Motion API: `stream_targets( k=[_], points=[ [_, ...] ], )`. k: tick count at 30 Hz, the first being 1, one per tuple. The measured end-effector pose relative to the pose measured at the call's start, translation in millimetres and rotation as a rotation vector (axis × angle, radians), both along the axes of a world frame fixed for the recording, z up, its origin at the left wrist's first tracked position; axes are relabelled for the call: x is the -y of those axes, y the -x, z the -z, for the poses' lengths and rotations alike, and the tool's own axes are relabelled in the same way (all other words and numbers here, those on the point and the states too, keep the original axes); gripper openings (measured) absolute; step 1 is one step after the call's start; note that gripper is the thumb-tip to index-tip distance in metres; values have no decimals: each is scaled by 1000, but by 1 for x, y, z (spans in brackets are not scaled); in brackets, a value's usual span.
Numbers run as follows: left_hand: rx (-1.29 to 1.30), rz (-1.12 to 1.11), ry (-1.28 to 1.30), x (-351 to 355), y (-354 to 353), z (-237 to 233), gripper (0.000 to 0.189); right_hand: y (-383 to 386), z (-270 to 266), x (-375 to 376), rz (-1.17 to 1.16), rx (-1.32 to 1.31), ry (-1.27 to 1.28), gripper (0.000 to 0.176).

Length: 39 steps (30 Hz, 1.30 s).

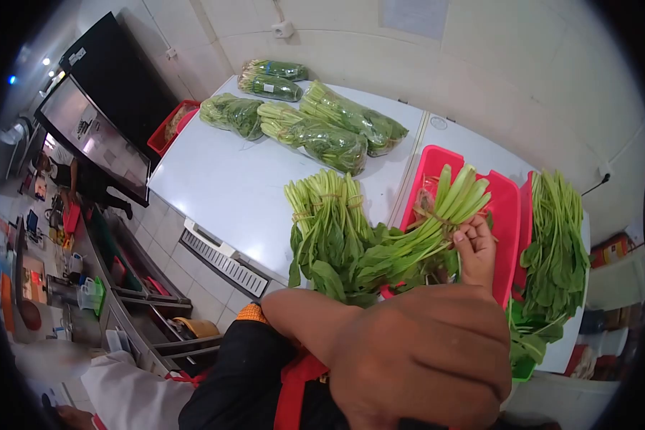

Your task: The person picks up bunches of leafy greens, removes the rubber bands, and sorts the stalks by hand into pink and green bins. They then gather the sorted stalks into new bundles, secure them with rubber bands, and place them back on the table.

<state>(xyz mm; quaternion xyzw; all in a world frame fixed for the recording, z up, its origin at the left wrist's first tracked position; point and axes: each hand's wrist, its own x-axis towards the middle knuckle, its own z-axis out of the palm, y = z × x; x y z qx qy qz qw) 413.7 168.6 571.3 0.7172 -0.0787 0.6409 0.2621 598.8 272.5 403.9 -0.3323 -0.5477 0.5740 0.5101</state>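
Leafy-green bunch (pixel 451 211), head view: held up in the right hand (pixel 476 247), pinched between thumb and curled fingers just below the thick pale stalk ends. Clock taken from that hand: stalk ends toward 12, leaves trailing between 8 and 9 against a tied bundle (pixel 322 236). Overlaps the pink-red basket (pixel 505 208) in sight; cannot tell whether touching it. Left hand (pixel 423 358) at 7, very near the camera, apparently curled; cannot tell about any contents.

Probably light, crisp and fairly stiff along the stalks, limp and easily torn at the leaves; likely slippery if wet. Best held by the firm stalks, gently, to avoid bruising or snapping.

For edges, mind the basket wall at 1 to 3, with more long-stalked greens (pixel 552 244) beyond at 3. Plastic-wrapped greens (pixel 315 136) at 10. Open room between 9 and 10, over bare lid of the white chest freezer (pixel 229 179); farther toward 9, front edge and tiled floor (pixel 166 236).
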Motion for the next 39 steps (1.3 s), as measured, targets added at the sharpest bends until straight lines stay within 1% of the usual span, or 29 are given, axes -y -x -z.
stream_targets(
  k=[1, 3, 5, 7, 11, 13, 15, 17, 19, 21, 22, 23, 25, 26, 28, 29, 30, 32, 34, 35, 36, 38, 39],
  points=[
    [37, -53, 13, 0, -10, 1, 64, -2, 0, -2, -10, 4, -5, 25],
    [49, -46, 71, 4, -21, 3, 60, -2, 1, -2, -28, 4, 1, 26],
    [77, -109, 36, 9, -25, 5, 56, -4, 4, -3, -46, 2, 12, 27],
    [80, -177, 5, 11, -25, 0, 50, -5, 5, -7, -72, -2, -15, 29],
    [101, -319, -22, 19, -25, -6, 29, -9, -2, -5, -91, 111, -23, 34],
    [129, -363, -49, 21, -24, -7, 20, -9, -12, -1, -81, 188, -53, 36],
    [153, -354, -67, 21, -21, -7, 12, -10, -28, 5, -85, 245, -80, 40],
    [-67, -278, -339, 2, 4, -2, 37, -11, -37, 11, -74, 306, -100, 44],
    [-102, -279, -328, 5, 9, -3, 36, -13, -33, 12, -116, 243, -70, 50],
    [39, -367, -42, 29, -5, -8, 7, -15, -25, 8, -169, 182, -29, 54],
    [-58, -377, -2, 25, -1, -3, 8, -17, -18, 6, -203, 156, 3, 57],
    [-153, -389, 43, 19, 5, 8, 12, -17, -11, 6, -241, 131, 39, 59],
    [-265, -543, 141, 2, 18, 31, 13, -7, -5, 8, -261, 75, 96, 61],
    [-279, -683, 200, -7, 24, 46, 8, -1, -2, 9, -266, 45, 124, 62],
    [-372, -839, 569, -28, 52, 106, 9, 10, 8, 14, -336, 194, 22, 59],
    [-513, -863, 685, -41, 72, 146, 13, 17, 14, 18, -363, 271, -23, 57],
    [-659, -877, 801, -50, 91, 183, 17, 27, 19, 23, -351, 308, -52, 56],
    [-959, -661, 822, -47, 114, 230, 29, 55, 26, 27, -340, 396, -95, 54],
    [-1020, -648, 793, -23, 123, 286, 41, 75, 47, 24, -194, 343, -61, 53],
    [-1051, -644, 780, -13, 128, 302, 48, 83, 52, 24, -124, 317, -46, 52],
    [-1202, -573, 843, -8, 136, 300, 68, 91, 51, 22, -42, 286, -58, 51],
    [-1162, -648, 745, 5, 141, 288, 74, 106, 48, 15, 111, 222, -90, 48],
    [-1139, -692, 698, 12, 143, 281, 77, 111, 40, 11, 147, 187, -73, 47]
  ],
)
